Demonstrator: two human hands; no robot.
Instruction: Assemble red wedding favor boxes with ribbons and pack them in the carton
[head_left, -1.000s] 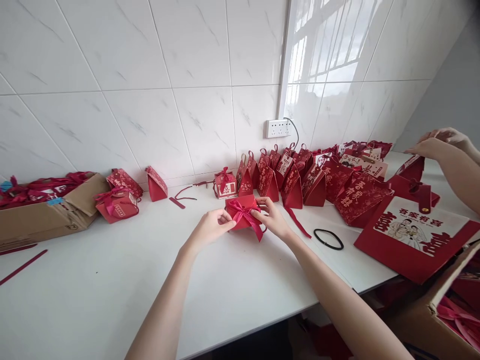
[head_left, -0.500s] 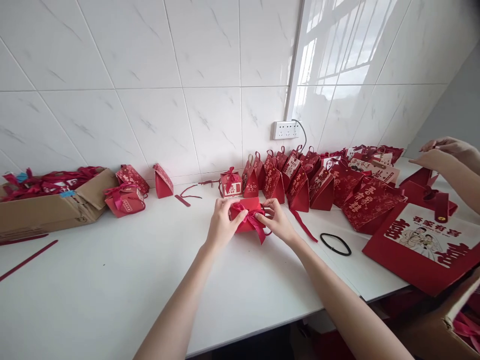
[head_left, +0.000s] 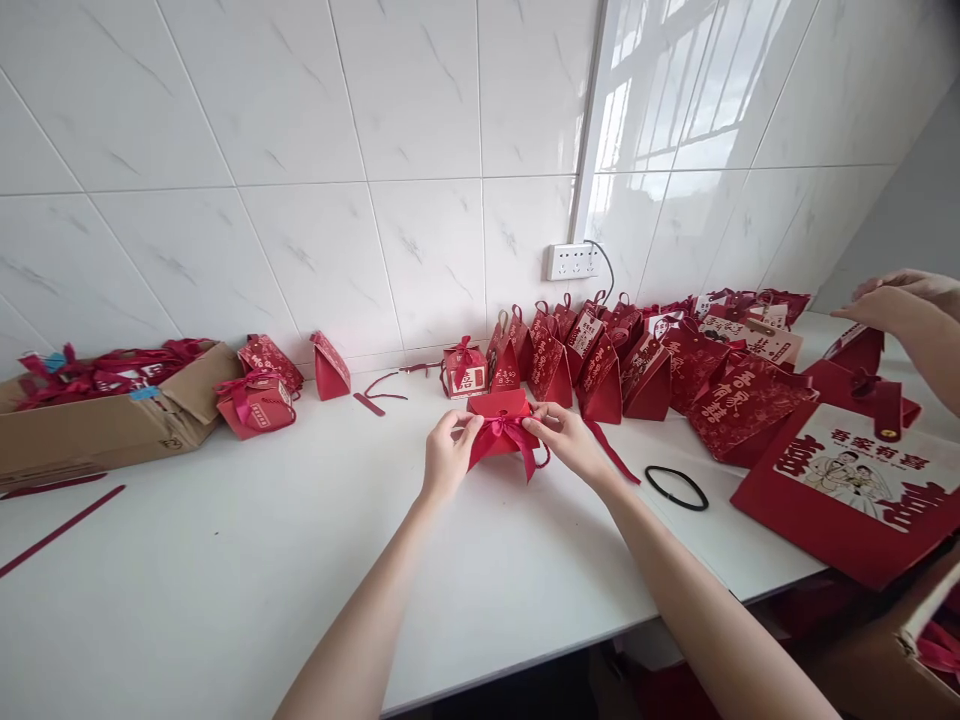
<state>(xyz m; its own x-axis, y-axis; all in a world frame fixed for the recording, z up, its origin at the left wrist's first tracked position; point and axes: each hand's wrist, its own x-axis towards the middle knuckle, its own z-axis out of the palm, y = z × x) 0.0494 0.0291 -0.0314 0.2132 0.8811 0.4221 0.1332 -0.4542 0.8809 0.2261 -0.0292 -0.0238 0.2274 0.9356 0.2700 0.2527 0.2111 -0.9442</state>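
A small red gift box (head_left: 501, 410) with a red ribbon bow (head_left: 514, 436) sits on the white table (head_left: 225, 560) in front of me. My left hand (head_left: 448, 458) pinches the left loop of the bow. On the other side my right hand (head_left: 568, 438) pinches the right loop. Both hands are closed on the ribbon and rest close against the box. Ribbon tails hang down the front of the box.
Several red gift bags (head_left: 592, 365) stand along the wall. A cardboard box (head_left: 97, 425) of ribbons lies at the left, with small red boxes (head_left: 255, 400) beside it. A black hair tie (head_left: 676, 487) and a large red bag (head_left: 847, 480) lie right. Another person's hands (head_left: 892, 300) work at far right.
My hands have shifted slightly on the bow, with the loops pulled outward. The view has tilted a little. The other person's hands stay at the far right.
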